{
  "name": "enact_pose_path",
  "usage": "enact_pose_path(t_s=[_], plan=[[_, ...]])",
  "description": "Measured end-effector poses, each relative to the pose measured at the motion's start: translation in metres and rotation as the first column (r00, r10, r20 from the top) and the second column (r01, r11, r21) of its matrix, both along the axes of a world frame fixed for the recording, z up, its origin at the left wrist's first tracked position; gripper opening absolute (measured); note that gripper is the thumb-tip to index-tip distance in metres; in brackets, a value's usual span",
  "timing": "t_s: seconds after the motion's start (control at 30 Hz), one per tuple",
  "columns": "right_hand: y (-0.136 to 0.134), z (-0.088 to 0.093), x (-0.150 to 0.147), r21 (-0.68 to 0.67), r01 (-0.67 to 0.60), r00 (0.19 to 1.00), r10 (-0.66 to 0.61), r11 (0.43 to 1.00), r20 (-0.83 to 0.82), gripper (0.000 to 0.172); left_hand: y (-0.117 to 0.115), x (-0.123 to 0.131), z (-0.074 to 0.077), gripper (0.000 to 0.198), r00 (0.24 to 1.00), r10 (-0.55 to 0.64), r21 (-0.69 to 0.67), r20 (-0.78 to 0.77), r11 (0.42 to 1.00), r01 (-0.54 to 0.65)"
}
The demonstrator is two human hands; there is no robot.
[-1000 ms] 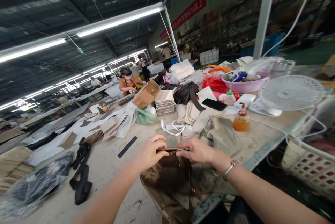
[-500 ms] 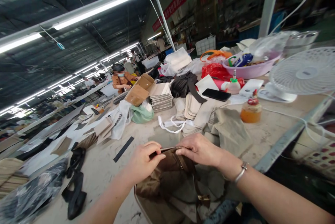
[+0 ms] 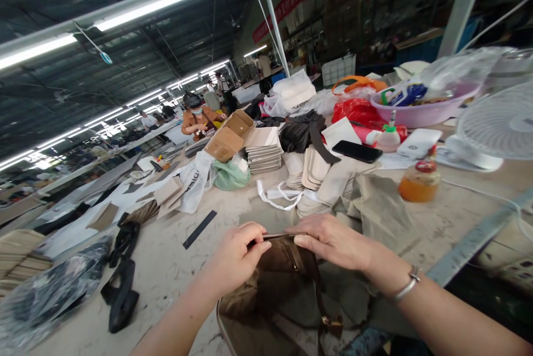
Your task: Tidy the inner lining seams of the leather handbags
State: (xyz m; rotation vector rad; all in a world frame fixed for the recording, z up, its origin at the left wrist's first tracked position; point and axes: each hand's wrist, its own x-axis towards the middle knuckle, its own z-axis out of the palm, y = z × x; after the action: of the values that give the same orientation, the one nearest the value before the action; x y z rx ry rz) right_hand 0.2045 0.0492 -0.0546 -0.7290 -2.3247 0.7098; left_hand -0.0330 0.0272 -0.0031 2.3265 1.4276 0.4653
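Note:
A brown fabric bag [image 3: 287,289] with a zipper and a metal buckle on a strap lies at the table's near edge, below my hands. My left hand [image 3: 244,250] pinches the top edge of the bag between thumb and curled fingers. On the other end of that same edge, my right hand [image 3: 333,239] grips with the thumb under and the fingers laid over it. The edge is stretched in a short straight line between both hands. Part of the bag's lower side is dark and hard to make out.
Stacked beige panels [image 3: 264,150], a black phone [image 3: 357,151] and a glue jar [image 3: 420,181] stand beyond my hands. A small white fan [image 3: 499,123] and a pink basin [image 3: 416,114] are at the right. Black straps [image 3: 120,295] lie left. A co-worker [image 3: 200,117] sits farther back.
The view has shifted slightly, so the table's things appear a little farther right. Both hands keep their hold on the bag's edge, with barely any change in their grip.

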Motion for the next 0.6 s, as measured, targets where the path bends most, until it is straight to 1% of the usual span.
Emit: enact_pose_path(t_s=[0.03,0.1,0.13,0.17,0.2,0.27,0.33,0.47,0.6], plan=[[-0.001,0.003,0.001,-0.015,-0.001,1.000,0.001,1.000,-0.012,0.040,0.000,0.000,0.000,0.015,1.000,0.008,0.002,0.000,1.000,-0.008],[-0.003,0.007,-0.001,-0.032,0.036,0.998,-0.037,0.999,-0.044,0.060,-0.001,0.001,-0.001,0.015,1.000,0.018,0.003,0.010,1.000,-0.018],[-0.004,0.008,-0.003,-0.037,0.065,0.996,-0.067,0.997,-0.057,0.067,0.000,0.002,-0.001,0.015,1.000,0.022,0.006,0.020,1.000,-0.023],[-0.005,0.009,-0.006,-0.038,0.091,0.993,-0.093,0.995,-0.067,0.067,0.000,0.002,-0.002,0.015,0.999,0.027,0.006,0.030,1.000,-0.028],[-0.005,0.008,-0.010,-0.035,0.106,0.991,-0.109,0.994,-0.074,0.059,0.000,0.003,-0.002,0.015,0.999,0.034,0.004,0.037,0.999,-0.034],[-0.005,0.007,-0.019,-0.030,0.111,0.990,-0.113,0.993,-0.088,0.039,0.000,0.004,-0.002,0.015,0.998,0.052,0.003,0.045,0.999,-0.052],[-0.004,0.004,-0.025,-0.033,0.113,0.989,-0.116,0.993,-0.093,0.029,0.000,0.005,-0.001,0.016,0.997,0.069,0.003,0.044,0.998,-0.069],[-0.003,0.000,-0.029,-0.042,0.176,0.981,-0.178,0.984,-0.073,0.023,0.001,0.007,0.000,0.016,0.994,0.103,-0.002,0.021,0.995,-0.103],[-0.005,0.000,-0.031,0.000,0.222,0.972,-0.221,0.975,-0.076,0.023,0.002,0.008,-0.004,0.017,0.989,0.146,0.016,0.013,0.989,-0.146]])
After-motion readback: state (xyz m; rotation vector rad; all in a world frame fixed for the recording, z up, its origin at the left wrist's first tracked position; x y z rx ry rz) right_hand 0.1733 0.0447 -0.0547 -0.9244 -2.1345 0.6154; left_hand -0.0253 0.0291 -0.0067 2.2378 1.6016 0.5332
